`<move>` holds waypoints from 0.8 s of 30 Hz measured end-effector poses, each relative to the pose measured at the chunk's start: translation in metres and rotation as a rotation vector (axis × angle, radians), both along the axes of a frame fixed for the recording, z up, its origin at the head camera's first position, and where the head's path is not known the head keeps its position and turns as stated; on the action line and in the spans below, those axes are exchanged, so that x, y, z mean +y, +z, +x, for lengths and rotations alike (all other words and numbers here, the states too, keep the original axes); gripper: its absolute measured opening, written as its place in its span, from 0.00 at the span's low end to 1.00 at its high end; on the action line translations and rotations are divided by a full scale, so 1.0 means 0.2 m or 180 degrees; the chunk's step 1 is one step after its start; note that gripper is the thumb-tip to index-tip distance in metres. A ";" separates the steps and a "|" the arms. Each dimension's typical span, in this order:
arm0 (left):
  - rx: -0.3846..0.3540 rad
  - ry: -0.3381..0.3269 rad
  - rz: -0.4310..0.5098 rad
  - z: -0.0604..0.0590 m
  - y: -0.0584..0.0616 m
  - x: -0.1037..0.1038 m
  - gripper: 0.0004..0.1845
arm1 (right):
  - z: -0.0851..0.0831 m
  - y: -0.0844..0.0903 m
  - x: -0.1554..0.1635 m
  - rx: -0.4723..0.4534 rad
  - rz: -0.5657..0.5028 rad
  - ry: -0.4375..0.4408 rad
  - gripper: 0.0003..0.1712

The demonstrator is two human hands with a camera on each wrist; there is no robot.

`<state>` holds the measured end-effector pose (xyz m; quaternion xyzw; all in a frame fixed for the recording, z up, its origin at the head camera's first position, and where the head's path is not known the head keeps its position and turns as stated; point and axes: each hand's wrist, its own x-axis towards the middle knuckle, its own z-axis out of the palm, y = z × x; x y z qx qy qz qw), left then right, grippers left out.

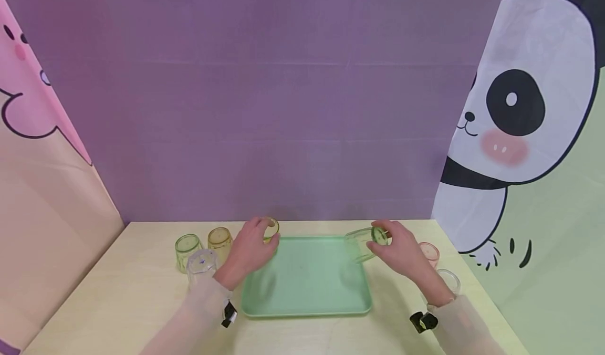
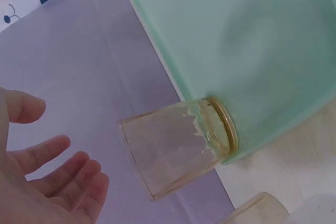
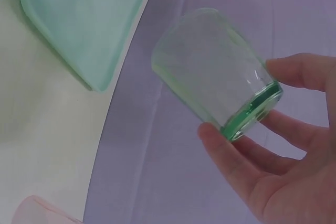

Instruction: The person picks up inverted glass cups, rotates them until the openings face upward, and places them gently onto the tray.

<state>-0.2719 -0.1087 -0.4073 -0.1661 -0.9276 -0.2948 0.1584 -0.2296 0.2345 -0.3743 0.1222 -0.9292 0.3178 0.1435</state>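
Observation:
A yellow glass tumbler (image 2: 173, 150) stands upright at the far left corner of a mint green tray (image 1: 307, 276). Beside it is my left hand (image 1: 252, 247), fingers spread and apart from the glass in the left wrist view. My right hand (image 1: 399, 247) holds a green glass tumbler (image 3: 215, 72) near its thick base, thumb on one side and fingers on the other. That tumbler is tilted on its side over the tray's far right corner, its mouth toward the left in the head view.
Left of the tray stand a green glass (image 1: 188, 251), an amber glass (image 1: 219, 242) and a clear glass (image 1: 202, 265). A pink glass (image 1: 430, 252) and another clear glass (image 1: 450, 280) sit by my right forearm. A purple backdrop (image 1: 283, 108) rises behind the table.

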 end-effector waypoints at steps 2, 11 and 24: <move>0.0042 -0.0019 0.0040 0.01 0.00 0.00 0.18 | 0.00 -0.01 -0.01 0.0006 -0.0098 -0.0027 0.25; 0.0288 -0.0166 0.0458 0.05 -0.02 0.01 0.16 | 0.01 -0.08 -0.03 0.0045 -0.0631 -0.0074 0.27; 0.0132 -0.0301 0.0961 0.12 -0.04 0.04 0.18 | 0.05 -0.13 -0.09 -0.0156 -0.1186 0.0044 0.26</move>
